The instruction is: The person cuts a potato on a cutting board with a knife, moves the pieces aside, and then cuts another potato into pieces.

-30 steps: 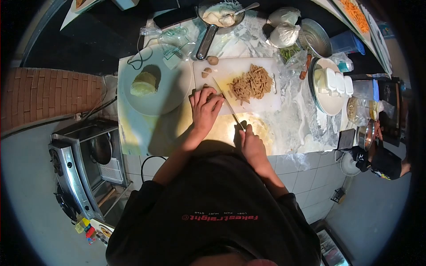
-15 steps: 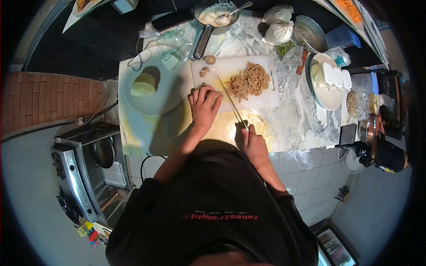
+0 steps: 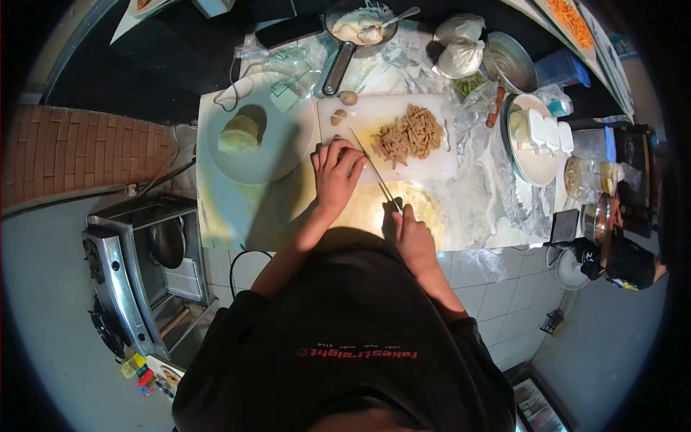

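The knife [image 3: 375,171] slants across the middle of the frame, its blade over the cutting board [image 3: 430,170], its handle clamped in the right hand's [image 3: 414,236] fingers. Just left of the blade, the left hand [image 3: 335,178] bends its fingers downward (what they press, or grip, I cannot tell). Brown strips [image 3: 412,135] lie right of centre; a cabbage wedge [image 3: 239,135] sits upper left.
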`<move>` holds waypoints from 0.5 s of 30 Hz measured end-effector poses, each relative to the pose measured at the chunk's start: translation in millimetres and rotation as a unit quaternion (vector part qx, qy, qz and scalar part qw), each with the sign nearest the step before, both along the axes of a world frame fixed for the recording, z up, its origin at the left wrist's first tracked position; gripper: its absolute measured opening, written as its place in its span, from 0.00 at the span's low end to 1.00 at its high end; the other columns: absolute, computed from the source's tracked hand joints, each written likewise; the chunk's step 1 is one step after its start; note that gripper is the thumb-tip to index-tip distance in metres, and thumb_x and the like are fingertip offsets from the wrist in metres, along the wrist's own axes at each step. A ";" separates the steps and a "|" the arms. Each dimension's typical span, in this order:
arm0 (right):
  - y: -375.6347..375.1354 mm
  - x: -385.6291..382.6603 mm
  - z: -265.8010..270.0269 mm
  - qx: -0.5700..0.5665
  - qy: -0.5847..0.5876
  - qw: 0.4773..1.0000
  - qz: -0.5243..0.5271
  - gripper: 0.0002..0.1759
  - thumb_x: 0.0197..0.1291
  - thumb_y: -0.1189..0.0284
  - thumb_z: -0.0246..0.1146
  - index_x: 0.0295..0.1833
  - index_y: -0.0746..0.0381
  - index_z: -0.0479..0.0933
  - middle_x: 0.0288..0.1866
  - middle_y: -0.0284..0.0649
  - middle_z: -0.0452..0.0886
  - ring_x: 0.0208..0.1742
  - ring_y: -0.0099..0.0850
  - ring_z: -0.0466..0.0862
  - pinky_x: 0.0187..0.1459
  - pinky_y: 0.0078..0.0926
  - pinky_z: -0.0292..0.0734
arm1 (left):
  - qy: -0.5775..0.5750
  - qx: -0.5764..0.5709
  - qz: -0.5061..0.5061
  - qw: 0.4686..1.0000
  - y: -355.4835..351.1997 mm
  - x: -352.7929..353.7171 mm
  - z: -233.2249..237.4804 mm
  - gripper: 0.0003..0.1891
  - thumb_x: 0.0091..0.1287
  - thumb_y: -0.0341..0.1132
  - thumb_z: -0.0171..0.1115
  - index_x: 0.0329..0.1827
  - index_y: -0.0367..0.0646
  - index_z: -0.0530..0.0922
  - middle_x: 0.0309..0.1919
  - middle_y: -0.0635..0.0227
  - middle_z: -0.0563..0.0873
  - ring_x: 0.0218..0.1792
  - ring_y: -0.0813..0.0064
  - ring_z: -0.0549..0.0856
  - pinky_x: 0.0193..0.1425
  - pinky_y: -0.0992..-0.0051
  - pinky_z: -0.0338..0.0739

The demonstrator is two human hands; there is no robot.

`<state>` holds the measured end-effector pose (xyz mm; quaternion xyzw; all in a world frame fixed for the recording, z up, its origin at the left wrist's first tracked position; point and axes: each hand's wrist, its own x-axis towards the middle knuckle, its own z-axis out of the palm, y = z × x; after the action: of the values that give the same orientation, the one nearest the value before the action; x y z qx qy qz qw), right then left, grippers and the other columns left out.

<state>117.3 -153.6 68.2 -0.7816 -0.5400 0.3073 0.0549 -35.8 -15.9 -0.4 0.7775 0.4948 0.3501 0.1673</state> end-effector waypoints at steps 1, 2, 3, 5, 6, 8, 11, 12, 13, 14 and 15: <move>-0.9 -1.1 -2.8 0.011 0.000 1.000 -0.003 0.19 0.80 0.59 0.50 0.50 0.67 0.68 0.31 0.62 0.84 0.31 0.63 0.84 0.32 0.58 0.80 | 0.001 0.006 0.002 1.000 0.3 0.2 -0.4 0.06 0.62 0.37 0.72 0.40 0.50 0.86 0.47 0.73 0.80 0.51 0.66 0.75 0.56 0.64 0.65; -1.6 -1.7 -4.4 0.022 -0.001 1.000 -0.005 0.19 0.80 0.59 0.50 0.50 0.67 0.68 0.31 0.62 0.84 0.31 0.64 0.84 0.32 0.59 0.80 | 0.002 0.005 0.003 1.000 0.5 0.3 -0.9 0.06 0.62 0.37 0.72 0.40 0.50 0.86 0.47 0.73 0.80 0.51 0.66 0.75 0.56 0.64 0.65; -1.1 -1.2 -2.7 0.021 -0.001 1.000 -0.004 0.19 0.80 0.59 0.50 0.50 0.67 0.68 0.31 0.62 0.84 0.31 0.64 0.84 0.32 0.59 0.80 | 0.002 0.001 0.004 1.000 0.7 0.5 -1.1 0.07 0.62 0.37 0.72 0.41 0.50 0.86 0.47 0.73 0.80 0.51 0.66 0.75 0.56 0.64 0.65; -0.2 0.3 4.8 0.007 0.019 1.000 -0.007 0.18 0.80 0.60 0.50 0.50 0.67 0.68 0.29 0.64 0.82 0.31 0.65 0.83 0.32 0.60 0.78 | 0.003 -0.006 0.007 1.000 0.5 -0.1 -1.9 0.07 0.62 0.37 0.72 0.41 0.50 0.86 0.47 0.73 0.80 0.51 0.66 0.75 0.56 0.64 0.65; 0.1 0.9 9.0 0.005 0.019 1.000 -0.006 0.18 0.80 0.60 0.50 0.50 0.67 0.68 0.29 0.64 0.82 0.31 0.65 0.83 0.32 0.60 0.78 | 0.005 -0.008 0.010 1.000 1.1 0.2 -1.2 0.08 0.62 0.37 0.72 0.43 0.51 0.85 0.47 0.73 0.80 0.51 0.66 0.76 0.56 0.64 0.65; 0.6 3.4 16.3 -0.001 0.029 0.999 -0.013 0.18 0.80 0.60 0.50 0.50 0.66 0.68 0.27 0.64 0.81 0.31 0.66 0.82 0.32 0.61 0.77 | 0.006 -0.012 0.014 1.000 1.4 2.0 -1.1 0.09 0.62 0.37 0.72 0.44 0.51 0.85 0.47 0.73 0.80 0.52 0.66 0.76 0.57 0.65 0.66; 0.1 7.9 11.2 0.001 0.050 0.999 -0.021 0.18 0.80 0.60 0.50 0.50 0.66 0.69 0.25 0.64 0.80 0.31 0.67 0.82 0.31 0.62 0.76 | 0.005 0.001 0.017 1.000 2.0 1.4 -1.9 0.11 0.62 0.37 0.72 0.46 0.51 0.85 0.48 0.73 0.81 0.52 0.66 0.76 0.57 0.65 0.66; -0.2 9.8 9.2 0.001 0.050 0.999 -0.020 0.18 0.80 0.60 0.50 0.50 0.66 0.69 0.25 0.64 0.80 0.31 0.67 0.82 0.31 0.62 0.76 | 0.008 -0.003 0.017 1.000 1.3 1.5 -1.2 0.11 0.62 0.37 0.72 0.47 0.51 0.85 0.48 0.73 0.81 0.52 0.66 0.76 0.57 0.64 0.66; -0.6 11.7 7.1 0.000 0.069 0.997 -0.027 0.18 0.80 0.60 0.49 0.50 0.67 0.69 0.25 0.65 0.80 0.32 0.67 0.81 0.32 0.62 0.75 | 0.010 -0.006 0.017 1.000 1.3 1.5 -0.7 0.11 0.62 0.37 0.72 0.47 0.52 0.85 0.48 0.73 0.81 0.52 0.66 0.76 0.57 0.64 0.66; -0.8 12.7 6.0 -0.002 0.089 0.995 -0.034 0.19 0.80 0.59 0.49 0.50 0.67 0.69 0.25 0.65 0.80 0.32 0.68 0.81 0.32 0.62 0.75 | 0.010 -0.006 0.018 1.000 1.7 1.4 -0.3 0.11 0.62 0.37 0.72 0.47 0.52 0.85 0.48 0.73 0.81 0.52 0.66 0.76 0.57 0.64 0.66; -1.2 12.2 7.4 -0.003 0.089 0.995 -0.034 0.19 0.80 0.59 0.49 0.50 0.67 0.69 0.25 0.65 0.80 0.32 0.68 0.81 0.32 0.62 0.75 | 0.009 -0.003 0.016 1.000 1.3 1.1 0.1 0.11 0.62 0.37 0.72 0.47 0.52 0.85 0.48 0.73 0.80 0.52 0.66 0.76 0.57 0.64 0.66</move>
<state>129.4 -154.8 75.6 -0.7693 -0.5053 0.3748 0.1111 -34.7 -14.5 -0.3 0.7725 0.5095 0.3440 0.1592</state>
